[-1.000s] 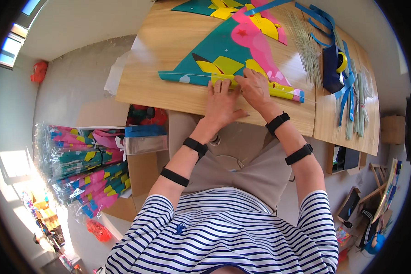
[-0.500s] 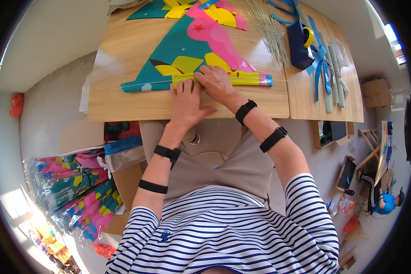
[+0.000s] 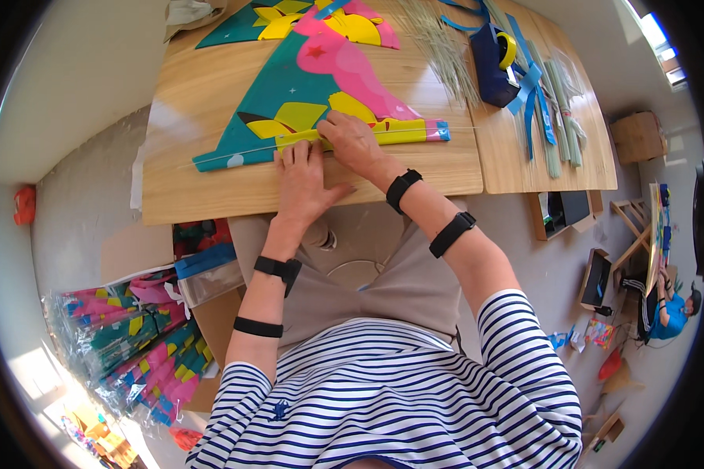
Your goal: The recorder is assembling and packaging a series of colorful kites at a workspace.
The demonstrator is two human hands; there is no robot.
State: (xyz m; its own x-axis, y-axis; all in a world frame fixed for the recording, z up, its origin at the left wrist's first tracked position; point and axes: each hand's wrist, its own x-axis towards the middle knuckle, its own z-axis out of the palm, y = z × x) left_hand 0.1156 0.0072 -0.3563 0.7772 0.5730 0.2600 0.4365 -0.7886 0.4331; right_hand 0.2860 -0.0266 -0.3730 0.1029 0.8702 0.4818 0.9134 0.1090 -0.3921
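A teal, pink and yellow triangular kite sail (image 3: pixel 278 92) lies on the wooden table, its near edge folded into a narrow band. Along that band runs a thin pale rod (image 3: pixel 246 152), poking out past both ends. My left hand (image 3: pixel 301 184) rests with outstretched fingertips on the yellow part of the band, thumb spread to the right. Just right of it, my right hand (image 3: pixel 354 144) has its fingers bent and pressed together on the band. Its fingertips are partly hidden, so what exactly they pinch is hard to see.
Another kite sail (image 3: pixel 266 23) lies at the table's far side. A dark blue tape dispenser (image 3: pixel 491 70), blue ribbons (image 3: pixel 530 86) and bundles of thin rods (image 3: pixel 555 117) lie to the right. Bagged colourful kites (image 3: pixel 133 336) stand at lower left. A person in blue (image 3: pixel 666 320) sits far right.
The whole view has shifted slightly, with table and kite sail appearing further left and a little tilted. Both hands remain at the same place on the folded band.
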